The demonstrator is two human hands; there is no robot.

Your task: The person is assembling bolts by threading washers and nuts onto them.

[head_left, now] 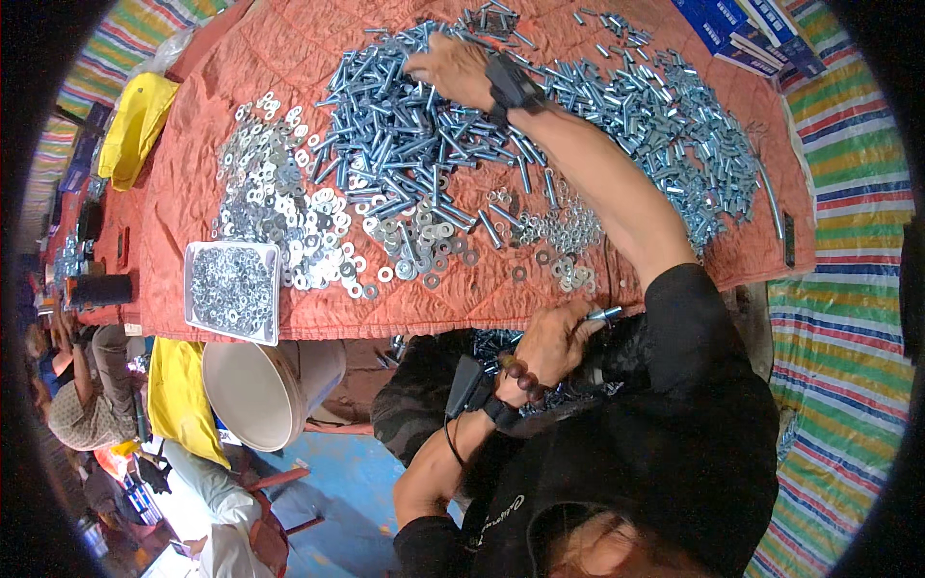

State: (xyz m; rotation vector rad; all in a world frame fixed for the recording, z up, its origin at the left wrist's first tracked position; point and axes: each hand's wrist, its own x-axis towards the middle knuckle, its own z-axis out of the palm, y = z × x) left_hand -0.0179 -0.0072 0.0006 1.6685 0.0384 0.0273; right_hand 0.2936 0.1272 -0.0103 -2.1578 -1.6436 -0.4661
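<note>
My left hand [549, 349], with a bead bracelet on its wrist, is at the table's near edge. Its fingers close around a shiny metal bolt [605, 314], whose end sticks out to the right. My right hand [451, 72] reaches to the far side of a big heap of bolts [385, 135]. Its bent thumb and fingers touch the heap with a gap between them, and I see nothing held there. Flat washers [318, 222] lie scattered left of and in front of the bolts. Smaller ring washers [568, 226] lie below my right forearm.
A heap of short metal sleeves [665, 125] covers the right of the red cloth-covered table [183, 193]. A white tray [276, 289] of small rings sits at the near left edge, above a pale bucket [252, 397]. Blue boxes [737, 34] stand far right. Other people are at the left.
</note>
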